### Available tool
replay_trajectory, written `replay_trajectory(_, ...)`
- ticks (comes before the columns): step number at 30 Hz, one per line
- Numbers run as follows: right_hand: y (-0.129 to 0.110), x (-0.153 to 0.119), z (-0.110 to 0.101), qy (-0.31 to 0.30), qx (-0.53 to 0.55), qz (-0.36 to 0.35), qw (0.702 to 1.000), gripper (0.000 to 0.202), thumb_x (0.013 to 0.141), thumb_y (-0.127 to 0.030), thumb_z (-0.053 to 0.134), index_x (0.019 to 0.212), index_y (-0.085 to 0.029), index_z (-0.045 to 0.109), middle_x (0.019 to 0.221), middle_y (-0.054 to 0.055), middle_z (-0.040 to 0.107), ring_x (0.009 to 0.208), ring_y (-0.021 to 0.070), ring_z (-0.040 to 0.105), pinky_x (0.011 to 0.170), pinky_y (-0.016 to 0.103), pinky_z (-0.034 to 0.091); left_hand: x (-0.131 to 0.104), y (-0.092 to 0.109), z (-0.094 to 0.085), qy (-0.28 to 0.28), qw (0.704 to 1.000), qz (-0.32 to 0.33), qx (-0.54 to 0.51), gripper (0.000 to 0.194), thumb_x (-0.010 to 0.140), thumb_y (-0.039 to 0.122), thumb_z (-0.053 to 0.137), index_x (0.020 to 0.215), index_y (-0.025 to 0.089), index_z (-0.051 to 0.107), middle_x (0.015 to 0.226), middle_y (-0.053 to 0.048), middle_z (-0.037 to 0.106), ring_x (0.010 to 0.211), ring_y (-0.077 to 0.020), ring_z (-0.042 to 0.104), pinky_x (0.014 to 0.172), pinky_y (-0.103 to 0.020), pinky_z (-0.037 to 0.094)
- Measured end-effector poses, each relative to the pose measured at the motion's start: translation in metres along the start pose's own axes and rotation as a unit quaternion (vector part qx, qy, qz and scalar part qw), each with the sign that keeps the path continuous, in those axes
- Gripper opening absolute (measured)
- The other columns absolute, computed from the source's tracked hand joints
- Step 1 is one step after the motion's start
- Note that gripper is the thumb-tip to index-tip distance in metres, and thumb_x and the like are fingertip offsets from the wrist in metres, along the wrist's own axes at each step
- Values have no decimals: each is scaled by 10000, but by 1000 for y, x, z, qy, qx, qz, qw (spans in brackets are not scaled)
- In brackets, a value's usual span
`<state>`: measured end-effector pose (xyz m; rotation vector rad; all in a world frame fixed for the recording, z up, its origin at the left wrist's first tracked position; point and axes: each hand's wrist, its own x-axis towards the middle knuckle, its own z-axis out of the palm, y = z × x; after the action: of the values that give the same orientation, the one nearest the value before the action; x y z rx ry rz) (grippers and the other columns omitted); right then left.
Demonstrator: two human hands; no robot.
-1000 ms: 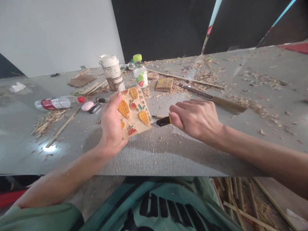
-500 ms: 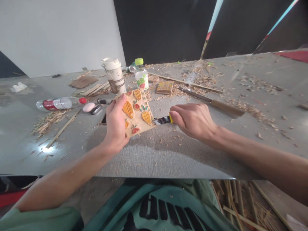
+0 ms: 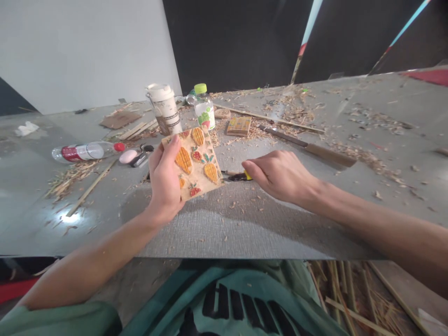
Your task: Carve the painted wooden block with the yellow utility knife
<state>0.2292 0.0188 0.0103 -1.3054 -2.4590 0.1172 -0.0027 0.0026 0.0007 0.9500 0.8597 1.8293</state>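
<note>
Nearest: green shirt (image 3: pixel 245 298), bamboo strips (image 3: pixel 345 287) lower right below the table (image 3: pixel 224 242). Left hand (image 3: pixel 164 179) clamped on carved board (image 3: pixel 200 165), thumb on its front face; board is tilted up above the table, left of center, with orange and red fruit shapes facing the wearer. Right hand (image 3: pixel 282 175) fisted around black-and-yellow knife (image 3: pixel 238 177), blade pointing left at the board's right edge; can't tell if it touches. Hands apart, knife between. Farther: red-capped bottle (image 3: pixel 86 151) on its side at left, pink oval item (image 3: pixel 128 156) near its cap; long wooden-handled blade (image 3: pixel 329 155) at right. Then small carved block (image 3: pixel 239 126) amid shavings, white lidded cup (image 3: pixel 164 109) and green-capped bottle (image 3: pixel 205 112) upright. Dark panels (image 3: pixel 234 42) at back.
</note>
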Motion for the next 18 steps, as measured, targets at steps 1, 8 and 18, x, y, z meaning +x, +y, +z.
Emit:
replay_trajectory(1, 1, 0, 0, -13, 15, 2, 1000, 576, 1068, -548, 259, 578, -246, 296, 499, -15, 325, 490, 125, 191, 581, 377, 162, 0, 0, 1, -2, 1000, 13, 1, 182, 971, 348, 708, 884, 197, 759, 867, -29, 799, 806, -212, 788, 700, -315, 664)
replay_trajectory(8, 4, 1, -1, -3, 55, -9, 998, 573, 1079, -523, 280, 575, -253, 256, 481, -31, 274, 488, 121, 181, 582, 382, 184, 1, -1, 2, -20, 997, 70, -1, 162, 993, 306, 687, 907, 201, 774, 931, -21, 814, 866, -193, 787, 770, -306, 655)
replay_trajectory(18, 0, 0, 0, -78, 32, -16, 996, 566, 1070, -577, 263, 634, -231, 370, 552, -9, 368, 535, 135, 216, 618, 392, 177, 1, -1, 1, -8, 1000, 13, 5, 186, 971, 349, 715, 896, 187, 767, 893, -42, 811, 823, -210, 779, 703, -314, 651)
